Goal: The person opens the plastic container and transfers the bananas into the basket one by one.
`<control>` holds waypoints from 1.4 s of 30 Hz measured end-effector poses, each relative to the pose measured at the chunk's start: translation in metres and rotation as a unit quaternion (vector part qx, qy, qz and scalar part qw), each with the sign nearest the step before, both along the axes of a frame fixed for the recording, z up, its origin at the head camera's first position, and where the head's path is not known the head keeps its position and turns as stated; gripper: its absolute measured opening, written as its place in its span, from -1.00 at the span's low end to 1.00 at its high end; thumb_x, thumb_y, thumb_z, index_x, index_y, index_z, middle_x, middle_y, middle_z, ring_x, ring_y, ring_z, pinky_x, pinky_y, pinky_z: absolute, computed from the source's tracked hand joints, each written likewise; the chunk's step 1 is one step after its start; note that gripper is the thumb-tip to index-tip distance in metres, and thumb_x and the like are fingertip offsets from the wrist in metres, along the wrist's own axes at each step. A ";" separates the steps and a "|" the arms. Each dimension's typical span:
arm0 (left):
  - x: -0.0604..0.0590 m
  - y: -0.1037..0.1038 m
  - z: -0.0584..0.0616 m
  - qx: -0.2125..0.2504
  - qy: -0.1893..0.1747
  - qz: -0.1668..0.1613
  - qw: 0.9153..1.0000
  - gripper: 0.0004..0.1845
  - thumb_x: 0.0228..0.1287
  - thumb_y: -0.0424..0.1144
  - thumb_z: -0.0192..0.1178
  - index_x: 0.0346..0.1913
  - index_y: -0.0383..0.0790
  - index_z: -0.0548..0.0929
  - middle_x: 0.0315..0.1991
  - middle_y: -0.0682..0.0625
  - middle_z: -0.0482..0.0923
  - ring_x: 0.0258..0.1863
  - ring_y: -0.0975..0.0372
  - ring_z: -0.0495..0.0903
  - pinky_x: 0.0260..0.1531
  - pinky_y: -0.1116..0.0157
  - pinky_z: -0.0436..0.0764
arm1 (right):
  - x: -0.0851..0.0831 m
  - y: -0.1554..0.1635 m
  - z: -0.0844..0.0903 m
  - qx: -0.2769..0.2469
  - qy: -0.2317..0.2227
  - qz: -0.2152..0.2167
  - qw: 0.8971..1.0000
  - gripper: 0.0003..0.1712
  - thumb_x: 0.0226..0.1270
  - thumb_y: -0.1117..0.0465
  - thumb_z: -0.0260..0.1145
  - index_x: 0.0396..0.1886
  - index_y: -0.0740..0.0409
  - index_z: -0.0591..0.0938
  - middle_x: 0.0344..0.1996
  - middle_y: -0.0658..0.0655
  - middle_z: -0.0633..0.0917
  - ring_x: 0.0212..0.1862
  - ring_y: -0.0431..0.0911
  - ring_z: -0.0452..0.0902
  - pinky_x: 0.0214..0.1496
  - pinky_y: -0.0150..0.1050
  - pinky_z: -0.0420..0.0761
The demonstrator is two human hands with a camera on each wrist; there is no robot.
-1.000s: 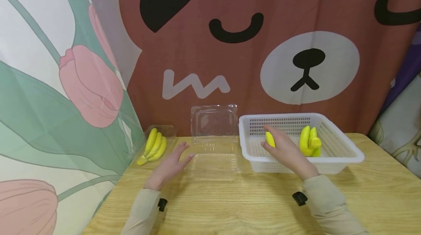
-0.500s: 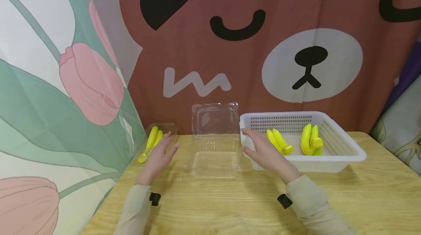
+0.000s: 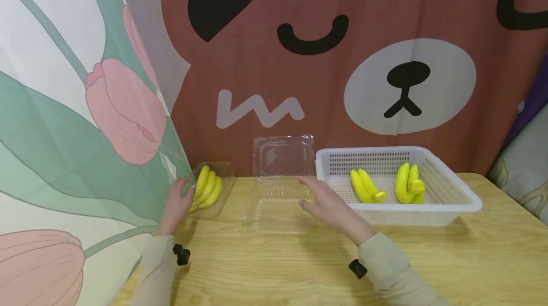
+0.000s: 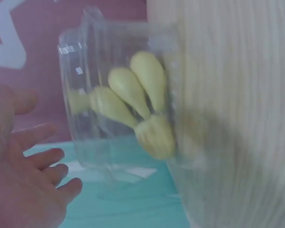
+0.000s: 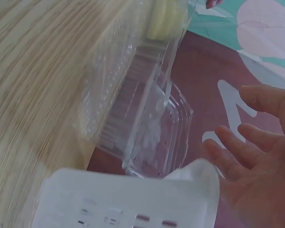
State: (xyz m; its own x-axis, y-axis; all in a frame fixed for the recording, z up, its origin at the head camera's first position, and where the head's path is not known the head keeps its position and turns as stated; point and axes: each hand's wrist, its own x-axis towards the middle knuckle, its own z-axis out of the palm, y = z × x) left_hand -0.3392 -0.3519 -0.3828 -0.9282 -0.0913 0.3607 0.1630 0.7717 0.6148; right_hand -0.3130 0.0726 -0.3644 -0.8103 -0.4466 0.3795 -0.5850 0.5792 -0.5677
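Observation:
At the left of the table, a yellow bunch of bananas (image 3: pixel 210 187) lies in a clear plastic box (image 3: pixel 228 183). My left hand (image 3: pixel 174 207) hovers at the left side of this box with its fingers spread, holding nothing. In the left wrist view, the hand (image 4: pixel 31 171) is apart from the box and its bananas (image 4: pixel 128 90). A second clear plastic box (image 3: pixel 274 211) stands in the middle with its lid (image 3: pixel 283 156) raised. My right hand (image 3: pixel 336 210) is over that box's right side, in front of the white basket (image 3: pixel 411 207), fingers relaxed and grasping nothing.
Two yellow banana bunches, one on the left (image 3: pixel 364 187) and one on the right (image 3: pixel 408 184), lie inside the white basket. Close behind everything hangs a brown curtain (image 3: pixel 239 149) with a bear print. A tulip-print curtain (image 3: pixel 128 192) borders the table's left side.
My left hand has moved left, across the bananas, to the far side of their box. The right hand has drawn left out of the basket, uncovering the left bunch there.

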 end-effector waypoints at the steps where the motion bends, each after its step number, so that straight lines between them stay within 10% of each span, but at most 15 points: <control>1: 0.000 -0.004 -0.001 0.003 -0.003 -0.001 1.000 -0.44 0.58 -0.17 -0.11 0.38 -0.58 0.22 0.44 -0.52 -0.04 0.42 -0.31 -0.01 0.36 -0.20 0.06 | 0.001 -0.001 0.000 -0.001 -0.002 0.000 1.000 -0.28 0.38 0.15 0.31 0.47 0.14 0.30 0.35 0.15 0.43 0.38 0.11 0.27 0.37 0.12 0.29; 11: -0.007 -0.030 -0.008 0.068 -0.068 0.007 0.995 -0.34 0.58 -0.04 -0.13 0.44 -0.54 0.12 0.41 -0.50 0.08 0.39 -0.30 0.06 0.32 -0.20 0.14 | 0.005 -0.012 -0.001 0.002 0.007 0.013 1.000 -0.30 0.39 0.13 0.30 0.46 0.17 0.31 0.35 0.15 0.43 0.39 0.08 0.26 0.39 0.09 0.26; 17: -0.014 -0.043 -0.012 0.199 -0.123 -0.004 0.972 -0.29 0.58 -0.04 -0.11 0.52 -0.44 -0.04 0.49 -0.44 -0.10 0.46 -0.23 -0.06 0.37 -0.13 0.11 | 0.005 -0.019 -0.004 -0.001 0.008 0.018 1.000 -0.31 0.37 0.17 0.32 0.44 0.19 0.33 0.32 0.16 0.46 0.39 0.09 0.28 0.40 0.08 0.25; 25: -0.015 -0.054 -0.023 0.264 -0.148 -0.030 0.953 -0.27 0.58 -0.01 -0.12 0.55 -0.36 -0.09 0.53 -0.33 -0.13 0.49 -0.15 -0.06 0.41 -0.07 0.06 | 0.006 -0.023 -0.005 0.005 -0.019 0.007 1.000 -0.30 0.40 0.10 0.31 0.47 0.08 0.31 0.34 0.04 0.44 0.39 -0.01 0.27 0.38 0.02 0.30; 42: -0.008 -0.035 -0.024 0.248 -0.139 -0.018 0.959 -0.34 0.58 -0.03 -0.11 0.54 -0.32 0.05 0.48 -0.35 0.04 0.43 -0.15 0.08 0.37 -0.06 0.15 | 0.004 -0.026 -0.007 -0.003 -0.032 0.011 0.999 -0.28 0.41 0.06 0.30 0.50 -0.03 0.28 0.34 0.02 0.45 0.34 -0.01 0.35 0.32 0.04 0.38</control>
State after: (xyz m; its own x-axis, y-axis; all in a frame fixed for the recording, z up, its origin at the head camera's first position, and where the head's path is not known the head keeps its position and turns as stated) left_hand -0.3471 -0.3869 -0.4065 -0.9879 -0.1538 0.0192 -0.0396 0.3700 0.9282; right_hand -0.3087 0.0471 -0.3717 -0.8233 -0.4622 0.3294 -0.5596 0.5640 -0.6073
